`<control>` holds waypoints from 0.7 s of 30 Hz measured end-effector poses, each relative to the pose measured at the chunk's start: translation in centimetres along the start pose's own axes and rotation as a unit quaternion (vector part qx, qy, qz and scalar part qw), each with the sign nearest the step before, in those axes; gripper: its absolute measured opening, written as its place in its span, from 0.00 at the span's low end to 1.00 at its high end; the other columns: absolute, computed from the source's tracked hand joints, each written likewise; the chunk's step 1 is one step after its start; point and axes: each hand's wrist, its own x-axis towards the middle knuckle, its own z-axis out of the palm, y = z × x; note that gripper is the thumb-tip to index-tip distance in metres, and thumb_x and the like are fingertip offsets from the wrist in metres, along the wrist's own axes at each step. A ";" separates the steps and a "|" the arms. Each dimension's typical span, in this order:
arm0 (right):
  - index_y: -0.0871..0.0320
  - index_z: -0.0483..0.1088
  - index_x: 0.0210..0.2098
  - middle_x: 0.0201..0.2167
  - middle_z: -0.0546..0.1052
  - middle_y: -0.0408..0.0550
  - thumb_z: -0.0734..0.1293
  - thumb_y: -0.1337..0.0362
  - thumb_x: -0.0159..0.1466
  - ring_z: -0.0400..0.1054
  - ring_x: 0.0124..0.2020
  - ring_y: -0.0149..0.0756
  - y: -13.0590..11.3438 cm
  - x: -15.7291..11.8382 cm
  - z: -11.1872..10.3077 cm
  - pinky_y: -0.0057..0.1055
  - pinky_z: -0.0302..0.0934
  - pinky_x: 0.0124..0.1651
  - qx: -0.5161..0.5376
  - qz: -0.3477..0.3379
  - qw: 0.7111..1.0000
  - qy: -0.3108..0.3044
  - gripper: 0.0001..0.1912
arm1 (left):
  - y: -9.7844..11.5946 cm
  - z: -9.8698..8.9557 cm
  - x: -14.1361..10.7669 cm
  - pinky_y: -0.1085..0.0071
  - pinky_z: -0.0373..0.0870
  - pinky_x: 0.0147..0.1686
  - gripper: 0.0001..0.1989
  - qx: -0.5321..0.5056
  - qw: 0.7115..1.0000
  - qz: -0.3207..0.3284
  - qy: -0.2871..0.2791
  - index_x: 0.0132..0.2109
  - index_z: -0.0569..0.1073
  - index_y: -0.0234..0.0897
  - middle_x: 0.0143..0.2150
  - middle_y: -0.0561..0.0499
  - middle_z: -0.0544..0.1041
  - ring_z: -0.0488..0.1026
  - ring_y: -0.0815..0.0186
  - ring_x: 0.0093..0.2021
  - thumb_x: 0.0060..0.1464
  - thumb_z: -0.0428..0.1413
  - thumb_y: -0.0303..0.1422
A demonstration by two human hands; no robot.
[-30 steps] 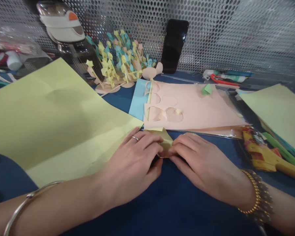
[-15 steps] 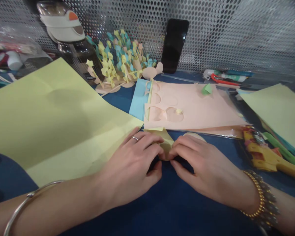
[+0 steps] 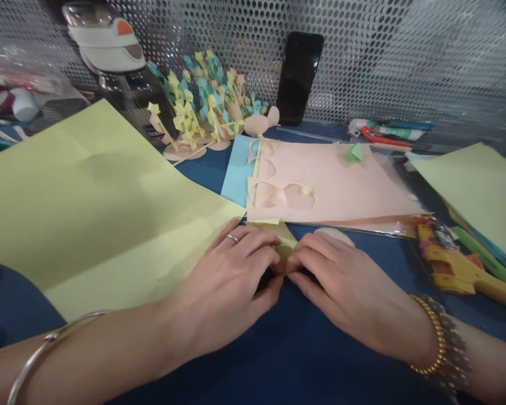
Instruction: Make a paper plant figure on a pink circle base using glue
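Observation:
A small piece of yellow paper (image 3: 283, 236) lies between my hands, its near edge pinched in my fingertips. My left hand (image 3: 240, 270), with a ring on one finger, grips that edge from the left, and its back partly covers the paper. From the right, my right hand (image 3: 329, 270) closes thumb and fingers on the same edge. The fingertips of both hands almost meet. Under my left hand and forearm spreads a large yellow sheet (image 3: 109, 208). Just behind my right hand a pale paper disc (image 3: 337, 234) shows in part.
Pink sheets (image 3: 341, 185) with cut-out circles lie behind my hands. Paper-star stalks (image 3: 206, 101) stand on discs beside a dark bottle (image 3: 130, 84). A phone (image 3: 300, 79) leans on the perforated panel (image 3: 362, 56). To the right are a yellow-handled tool (image 3: 455, 270) and stacked paper (image 3: 480, 191).
My right hand has shifted slightly left, bringing its fingertips closer to the left ones. My left thumb has moved a little right along the paper's near edge.

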 end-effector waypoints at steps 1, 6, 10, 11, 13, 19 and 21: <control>0.59 0.68 0.34 0.33 0.70 0.47 0.60 0.68 0.67 0.64 0.35 0.40 0.0 0.0 0.0 0.37 0.59 0.36 0.003 0.001 1.000 0.001 0.07 | 0.0 0.0 0.0 0.53 0.57 0.60 0.05 0.001 1.000 0.000 0.000 0.35 0.73 0.38 0.46 0.49 0.75 0.70 0.59 0.50 0.56 0.53 0.31; 0.59 0.68 0.34 0.32 0.70 0.47 0.60 0.69 0.67 0.64 0.35 0.39 0.1 0.0 -0.1 0.36 0.58 0.36 0.020 0.005 1.000 0.004 0.07 | 0.2 0.0 0.0 0.53 0.56 0.61 0.05 0.004 1.000 -0.001 -0.004 0.34 0.73 0.38 0.47 0.50 0.75 0.70 0.60 0.50 0.57 0.53 0.30; 0.59 0.68 0.33 0.33 0.70 0.47 0.61 0.70 0.66 0.64 0.35 0.39 0.2 0.0 -0.3 0.37 0.59 0.37 0.028 0.007 1.000 0.000 0.06 | 0.1 0.0 -0.1 0.53 0.55 0.62 0.06 0.005 1.000 0.003 -0.013 0.34 0.73 0.38 0.47 0.50 0.74 0.71 0.61 0.50 0.58 0.52 0.30; 0.59 0.68 0.33 0.33 0.70 0.47 0.61 0.70 0.66 0.64 0.35 0.39 0.2 -0.1 -0.3 0.37 0.59 0.37 0.029 0.007 1.000 0.001 0.06 | 0.1 0.0 -0.1 0.53 0.55 0.62 0.06 0.006 1.000 0.004 -0.015 0.34 0.72 0.38 0.47 0.51 0.74 0.71 0.61 0.49 0.58 0.52 0.30; 0.59 0.69 0.33 0.33 0.70 0.47 0.61 0.70 0.65 0.64 0.35 0.39 0.2 -0.1 -0.4 0.37 0.59 0.38 0.032 0.007 0.999 0.003 0.05 | 0.0 0.0 -0.2 0.54 0.55 0.61 0.06 0.008 1.000 0.007 -0.016 0.34 0.72 0.38 0.48 0.51 0.74 0.71 0.62 0.50 0.59 0.51 0.30; 0.59 0.69 0.33 0.32 0.71 0.47 0.61 0.69 0.65 0.64 0.34 0.39 0.1 -0.1 -0.2 0.37 0.59 0.37 0.011 0.000 1.000 0.000 0.06 | 0.0 -0.1 -0.1 0.53 0.55 0.61 0.07 0.019 1.000 0.011 -0.020 0.35 0.72 0.37 0.48 0.50 0.74 0.70 0.61 0.49 0.60 0.51 0.31; 0.59 0.69 0.32 0.32 0.71 0.47 0.61 0.68 0.65 0.64 0.33 0.39 0.1 -0.1 -0.1 0.37 0.59 0.36 -0.004 -0.004 1.000 0.001 0.07 | 0.1 -0.1 0.0 0.53 0.55 0.61 0.07 0.023 0.999 0.012 -0.021 0.35 0.72 0.37 0.48 0.49 0.74 0.70 0.60 0.49 0.60 0.50 0.31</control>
